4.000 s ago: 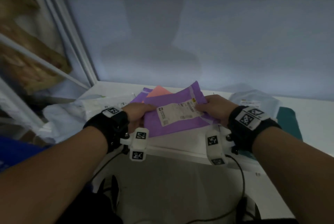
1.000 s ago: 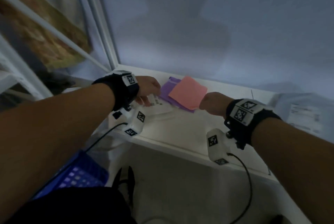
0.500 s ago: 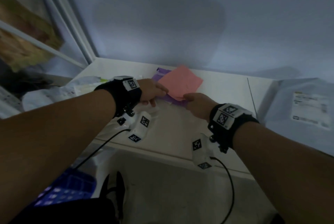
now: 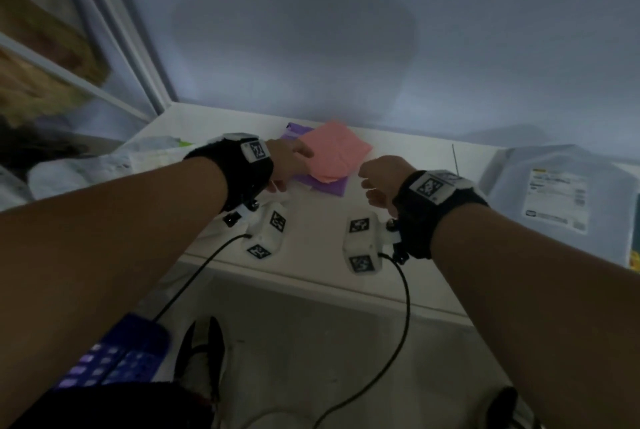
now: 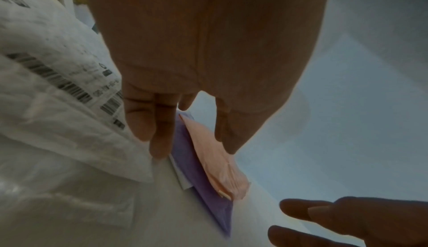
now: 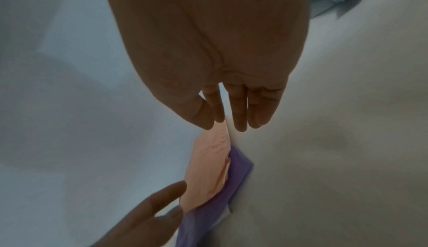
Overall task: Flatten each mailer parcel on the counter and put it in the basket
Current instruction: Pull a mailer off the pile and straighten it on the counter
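A pink mailer (image 4: 334, 151) lies on a purple mailer (image 4: 329, 184) at the back of the white counter (image 4: 311, 255). My left hand (image 4: 291, 165) is at the pink mailer's left edge with its fingers straight. In the left wrist view its thumb tip (image 5: 228, 144) touches the pink mailer (image 5: 215, 161) and its fingers (image 5: 159, 137) point down beside the purple mailer (image 5: 206, 187). My right hand (image 4: 374, 176) is at the pink mailer's right corner. In the right wrist view its straight fingertips (image 6: 239, 124) are at the corner of the pink mailer (image 6: 209, 163). Neither hand grips anything.
A big grey mailer (image 4: 554, 193) with a white label lies on the counter at the right. Crumpled white mailers (image 4: 104, 165) with barcodes are heaped at the left. The blue basket (image 4: 114, 359) stands on the floor at the lower left. A wall backs the counter.
The labelled purple mailer held in both hands four seconds ago is out of them. Since one second ago my left hand has shifted from the white mailers to the pink mailer's left edge.
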Demonstrator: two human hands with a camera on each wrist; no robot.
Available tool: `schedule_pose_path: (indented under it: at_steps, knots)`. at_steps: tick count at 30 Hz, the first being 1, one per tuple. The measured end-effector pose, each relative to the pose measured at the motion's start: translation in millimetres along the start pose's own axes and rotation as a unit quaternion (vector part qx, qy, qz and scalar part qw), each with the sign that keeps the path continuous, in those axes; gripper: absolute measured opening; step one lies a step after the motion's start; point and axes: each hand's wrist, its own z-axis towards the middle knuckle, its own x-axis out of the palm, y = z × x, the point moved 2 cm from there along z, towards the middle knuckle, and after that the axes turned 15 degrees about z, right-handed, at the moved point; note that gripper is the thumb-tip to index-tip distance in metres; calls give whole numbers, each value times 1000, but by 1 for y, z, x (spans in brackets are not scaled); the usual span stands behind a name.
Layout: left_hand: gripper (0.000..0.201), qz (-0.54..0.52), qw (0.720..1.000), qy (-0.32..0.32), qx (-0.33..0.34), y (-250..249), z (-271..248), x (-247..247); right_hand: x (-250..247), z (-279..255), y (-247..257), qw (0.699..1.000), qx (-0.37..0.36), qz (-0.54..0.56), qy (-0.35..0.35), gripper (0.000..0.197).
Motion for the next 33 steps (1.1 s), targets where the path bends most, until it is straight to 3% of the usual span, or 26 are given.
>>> schedule_pose_path:
  at_steps: [6,9,11,14,19,23,27,33]
  knots:
    - [43,2,1000,0,0,14,26,8,20,40,-18,996,-1,80,27,59]
    - [28,8,999,-33,-8,12,28,4,35,49,-22,994,9,92,52,27]
    - [29,9,999,-41,2,8,23,1,45,43,-21,996,13,68,61,6]
    - [38,29,998,-54,16,3,6,-7,48,28,-16,996,6,52,68,4]
    - [33,-64,985,-132,88,-16,-44,-30,26,-21,-3,990,-13,139,-13,16]
    - [19,-88,977,-155,119,-39,-86,-36,11,-68,3,981,-10,194,-29,11]
    - [18,-127,966,-182,136,-61,-116,-42,-8,-101,4,960,-1,275,-52,18]
    - [20,-157,967,-154,127,-64,-132,-40,-34,-107,-13,931,6,351,-101,10]
